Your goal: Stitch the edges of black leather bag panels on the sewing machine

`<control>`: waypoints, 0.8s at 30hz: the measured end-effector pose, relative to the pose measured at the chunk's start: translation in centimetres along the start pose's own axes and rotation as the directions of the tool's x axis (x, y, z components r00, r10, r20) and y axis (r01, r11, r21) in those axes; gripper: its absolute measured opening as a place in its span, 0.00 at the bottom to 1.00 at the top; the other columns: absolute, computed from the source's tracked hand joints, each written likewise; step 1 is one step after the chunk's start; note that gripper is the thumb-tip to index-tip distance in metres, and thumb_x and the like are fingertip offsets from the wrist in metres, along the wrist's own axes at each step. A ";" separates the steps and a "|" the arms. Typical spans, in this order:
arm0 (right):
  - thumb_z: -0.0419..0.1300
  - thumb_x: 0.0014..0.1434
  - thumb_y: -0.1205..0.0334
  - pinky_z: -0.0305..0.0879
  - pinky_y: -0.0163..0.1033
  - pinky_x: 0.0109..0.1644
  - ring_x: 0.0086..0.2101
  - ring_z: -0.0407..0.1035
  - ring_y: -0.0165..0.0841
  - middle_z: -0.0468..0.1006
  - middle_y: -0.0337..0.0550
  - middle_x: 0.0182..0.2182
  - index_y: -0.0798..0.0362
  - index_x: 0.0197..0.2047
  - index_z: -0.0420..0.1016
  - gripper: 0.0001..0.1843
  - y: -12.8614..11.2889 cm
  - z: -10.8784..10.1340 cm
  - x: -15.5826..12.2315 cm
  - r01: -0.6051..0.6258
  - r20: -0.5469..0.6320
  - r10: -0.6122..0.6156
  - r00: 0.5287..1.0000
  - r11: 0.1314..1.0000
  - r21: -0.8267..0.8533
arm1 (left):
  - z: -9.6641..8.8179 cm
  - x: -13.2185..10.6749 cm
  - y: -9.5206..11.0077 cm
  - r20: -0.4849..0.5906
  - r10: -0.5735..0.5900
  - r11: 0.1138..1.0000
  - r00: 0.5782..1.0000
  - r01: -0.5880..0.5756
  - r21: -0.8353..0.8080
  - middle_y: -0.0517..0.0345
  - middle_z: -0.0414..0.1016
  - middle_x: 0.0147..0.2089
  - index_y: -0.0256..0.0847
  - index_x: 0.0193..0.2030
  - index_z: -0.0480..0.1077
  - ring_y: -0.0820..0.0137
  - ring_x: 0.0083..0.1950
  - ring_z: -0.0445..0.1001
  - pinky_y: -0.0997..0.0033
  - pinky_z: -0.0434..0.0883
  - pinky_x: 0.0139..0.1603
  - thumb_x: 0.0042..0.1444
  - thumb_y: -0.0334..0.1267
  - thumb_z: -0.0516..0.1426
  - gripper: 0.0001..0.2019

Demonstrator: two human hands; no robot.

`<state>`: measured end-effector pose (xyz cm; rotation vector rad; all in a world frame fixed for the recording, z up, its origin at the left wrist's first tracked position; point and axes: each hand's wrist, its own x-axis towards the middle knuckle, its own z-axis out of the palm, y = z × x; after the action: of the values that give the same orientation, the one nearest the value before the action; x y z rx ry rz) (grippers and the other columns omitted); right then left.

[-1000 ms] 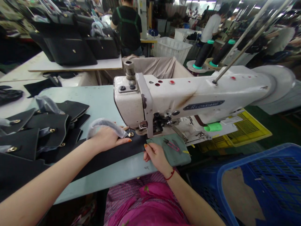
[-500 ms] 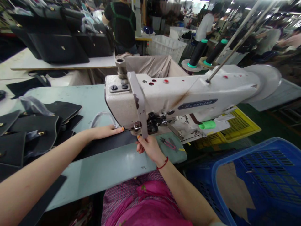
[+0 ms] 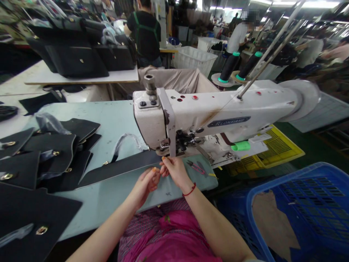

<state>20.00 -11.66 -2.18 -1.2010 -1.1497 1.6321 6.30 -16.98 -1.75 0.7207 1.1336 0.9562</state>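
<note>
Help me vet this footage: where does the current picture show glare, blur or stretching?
Head view, upper right: ceiling light glares white; head view, middle: sheen lightens the black strip toward the sewing machine; head view, background: distant workers look soft; head view, lower right: blue basket looks stretched.

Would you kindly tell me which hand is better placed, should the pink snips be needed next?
Probably the right hand: the pink snips lie close by on its outer side, while the left hand is farther off, with the right in between.

Ceiling lights (image 3: 305, 4) glare at upper right; farther back, everything turns dim and soft; outer edges look stretched
</note>
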 end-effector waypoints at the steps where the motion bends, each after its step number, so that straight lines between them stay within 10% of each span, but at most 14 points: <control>1: 0.56 0.57 0.36 0.65 0.30 0.23 0.17 0.67 0.26 0.74 0.39 0.18 0.57 0.30 0.73 0.28 -0.1 0.0 0.0 0.014 -0.002 -0.014 1.000 1.000 -0.022 | 0.3 1.1 0.0 0.010 -0.027 0.996 1.000 0.027 -0.088 0.61 0.64 0.26 0.38 0.36 0.73 0.76 0.24 0.56 0.76 0.52 0.23 0.51 0.62 0.59 0.25; 7: 0.54 0.60 0.39 0.63 0.30 0.22 0.17 0.66 0.27 0.72 0.38 0.18 0.55 0.30 0.71 0.25 -0.3 0.0 -0.2 0.074 -0.023 -0.077 0.997 0.990 -0.121 | 0.0 5.1 1.2 -0.190 -0.029 0.999 0.981 0.024 -0.029 0.59 0.68 0.24 0.35 0.26 0.73 0.73 0.26 0.62 0.72 0.59 0.27 0.41 0.58 0.67 0.24; 12: 0.48 0.67 0.45 0.63 0.30 0.26 0.20 0.68 0.28 0.73 0.39 0.20 0.54 0.31 0.69 0.23 3.1 -1.4 -2.5 0.146 -0.052 -0.165 0.985 0.955 -0.259 | -0.2 4.9 1.1 -0.134 -0.001 0.999 0.991 0.008 0.048 0.63 0.62 0.20 0.39 0.21 0.67 0.74 0.22 0.58 0.71 0.56 0.25 0.41 0.59 0.66 0.24; 17: 0.44 0.70 0.57 0.60 0.32 0.31 0.24 0.70 0.29 0.76 0.42 0.24 0.53 0.31 0.69 0.20 8.0 -3.8 -4.7 0.191 0.032 -0.237 0.971 0.689 -0.699 | -0.1 4.9 1.3 -0.084 0.023 1.000 0.996 -0.021 0.023 0.68 0.53 0.20 0.41 0.20 0.61 0.77 0.21 0.50 0.71 0.52 0.24 0.42 0.58 0.65 0.25; 24: 0.48 0.68 0.60 0.53 0.35 0.34 0.28 0.67 0.31 0.75 0.43 0.26 0.53 0.30 0.71 0.18 9.0 -4.0 -4.9 0.256 0.108 -0.290 0.951 0.539 -0.802 | 0.0 5.1 2.1 -0.079 0.060 0.998 0.995 -0.060 0.009 0.68 0.51 0.21 0.42 0.19 0.57 0.76 0.23 0.49 0.70 0.51 0.26 0.42 0.58 0.66 0.26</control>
<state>24.36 -17.89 -10.12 -1.4676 -2.0692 0.7888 6.42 -11.45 -2.10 0.7307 1.1906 1.0398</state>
